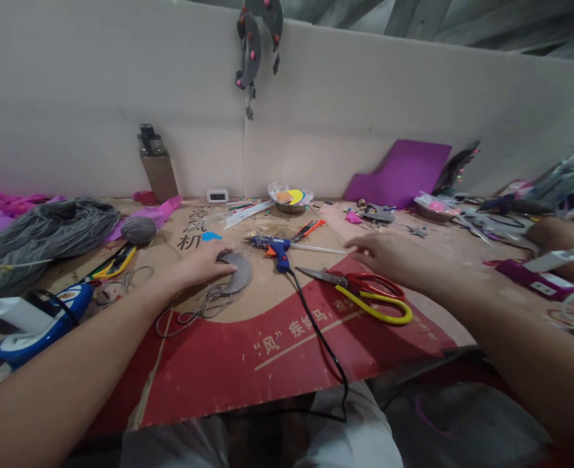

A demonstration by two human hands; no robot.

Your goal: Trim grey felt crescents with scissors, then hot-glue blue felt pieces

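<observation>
Cardboard-covered counter (pixel 203 383) is backed by a pale partition (pixel 96 97); gray yarn (pixel 67 227) is piled at left of frame. Gray crescent (pixel 240 274) is seen left of center, just right of the left hand (pixel 203 263), the nearer one; long axis is set roughly up-down, hollow side turned left. Its edge is pinched by left thumb and fingers, forearm angled from lower left. Right hand (pixel 387 255) is held palm down, right of center, fingers loosely bent, tips by the glue stick (pixel 316 248) end; grip can't be told. Blue glue gun (pixel 281 251) is laid between, scissors (pixel 348 282) lower right of it.
</observation>
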